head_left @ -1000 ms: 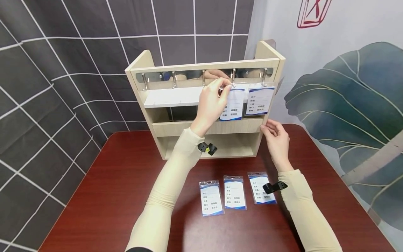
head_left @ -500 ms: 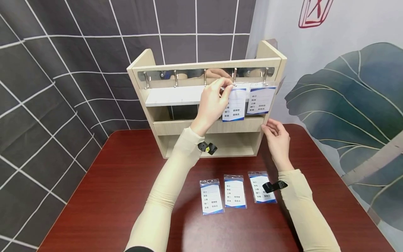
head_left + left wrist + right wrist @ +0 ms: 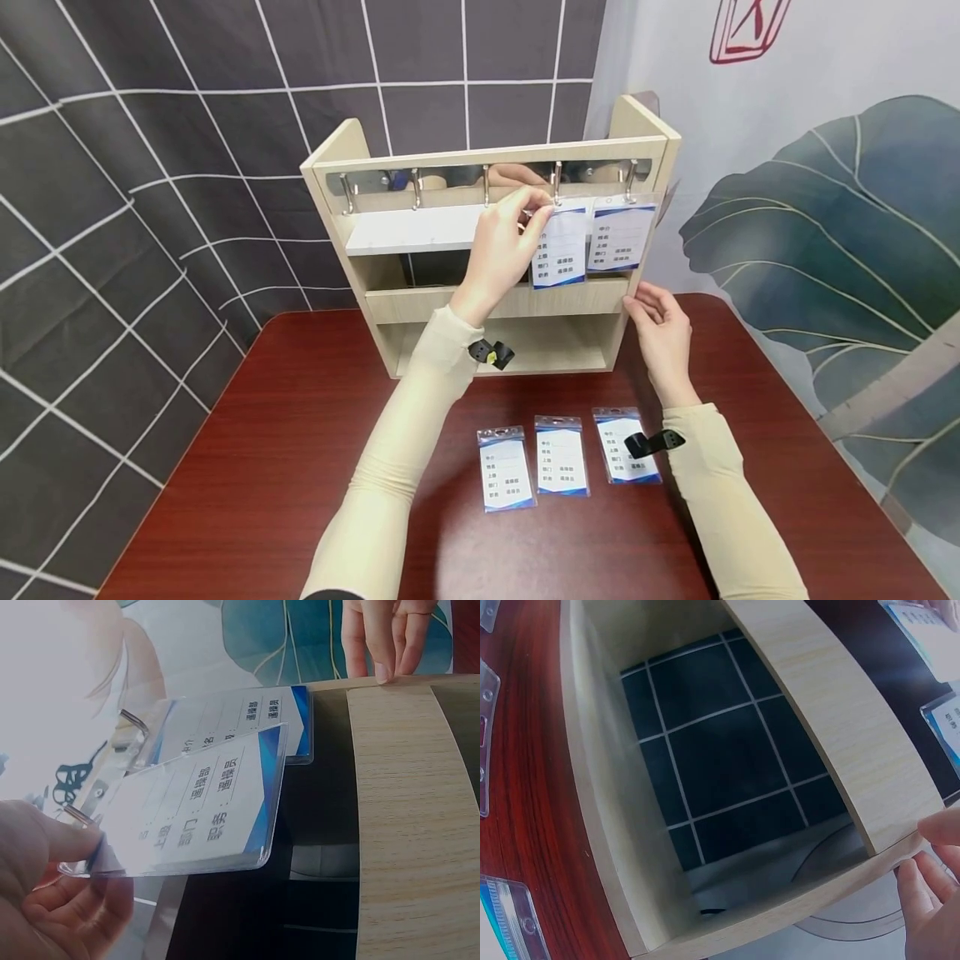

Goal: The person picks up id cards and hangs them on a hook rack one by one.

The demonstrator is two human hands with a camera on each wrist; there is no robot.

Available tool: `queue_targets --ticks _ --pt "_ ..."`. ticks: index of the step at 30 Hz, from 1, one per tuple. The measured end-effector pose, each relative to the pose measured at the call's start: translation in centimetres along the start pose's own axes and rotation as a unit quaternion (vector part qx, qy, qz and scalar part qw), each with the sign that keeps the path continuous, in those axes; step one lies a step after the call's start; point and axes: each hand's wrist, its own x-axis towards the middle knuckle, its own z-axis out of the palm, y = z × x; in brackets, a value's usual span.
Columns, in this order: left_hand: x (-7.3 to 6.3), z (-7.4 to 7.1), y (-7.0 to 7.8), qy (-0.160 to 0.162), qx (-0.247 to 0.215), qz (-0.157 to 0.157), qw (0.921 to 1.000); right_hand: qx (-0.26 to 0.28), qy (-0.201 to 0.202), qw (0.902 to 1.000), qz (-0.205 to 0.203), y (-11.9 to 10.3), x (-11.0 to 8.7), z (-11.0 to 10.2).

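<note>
My left hand (image 3: pixel 504 242) pinches the top edge of a clear-sleeved name badge (image 3: pixel 561 250), holding it at the fourth hook (image 3: pixel 557 179) of a pale wooden rack (image 3: pixel 495 305). In the left wrist view, thumb and fingers grip the sleeve's top end, right by a metal hook (image 3: pixel 77 815). A second badge (image 3: pixel 621 237) hangs from the rightmost hook, beside the held one. My right hand (image 3: pixel 663 337) pinches the rack's right side panel, with the thumb on its front edge and fingers behind, as the right wrist view shows.
Three more badges lie in a row on the red-brown table (image 3: pixel 300 433): a left one (image 3: pixel 507 477), a middle one (image 3: pixel 562 460) and a right one (image 3: pixel 618 442) partly under the right wrist strap. A white shelf (image 3: pixel 412 229) sits behind the hooks. A dark tiled backdrop (image 3: pixel 420 50) stands behind.
The lower end of the held badge has shifted slightly to the right. Both hands keep nearly the same place.
</note>
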Motion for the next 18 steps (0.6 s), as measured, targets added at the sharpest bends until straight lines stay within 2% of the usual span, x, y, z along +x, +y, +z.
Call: queue_targets --ticks 7,18 --pt "-0.17 -0.09 -0.45 0.002 -0.004 0.006 1.0000 -0.001 -0.008 0.9999 -0.008 0.20 0.05 0.05" --pt "-0.84 0.21 -0.34 0.002 -0.040 -0.034 0.9986 -0.004 -0.007 1.0000 -0.003 0.04 0.08 -0.26"
